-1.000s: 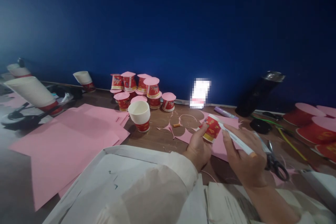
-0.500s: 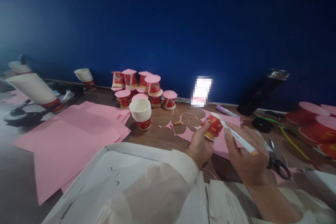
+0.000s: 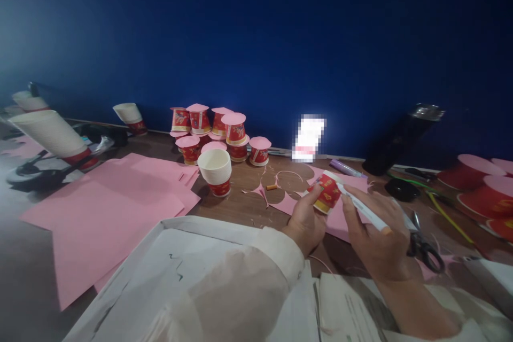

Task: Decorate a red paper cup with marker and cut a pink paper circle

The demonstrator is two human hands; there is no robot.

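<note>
My left hand [image 3: 305, 220] grips a small red paper cup [image 3: 327, 192], held tilted above a cut sheet of pink paper [image 3: 340, 214]. My right hand [image 3: 377, 235] holds a white marker [image 3: 363, 208] with an orange end, its tip against the cup's side. A stack of white-lined red cups [image 3: 216, 171] stands upright on the brown table to the left. Behind it is a cluster of several red cups capped with pink paper discs [image 3: 224, 133].
Large pink sheets [image 3: 108, 208] cover the left of the table. Scissors [image 3: 422, 246] lie right of my right hand. A black flask [image 3: 401, 139], a purple marker [image 3: 344, 169], big pink-capped red cups [image 3: 481, 187] and white papers [image 3: 192, 267] are nearby. Tall cup stacks [image 3: 48, 136] lean at left.
The view has shifted slightly; both hands with cup and marker have edged a little up and right. The grip on each is unchanged.
</note>
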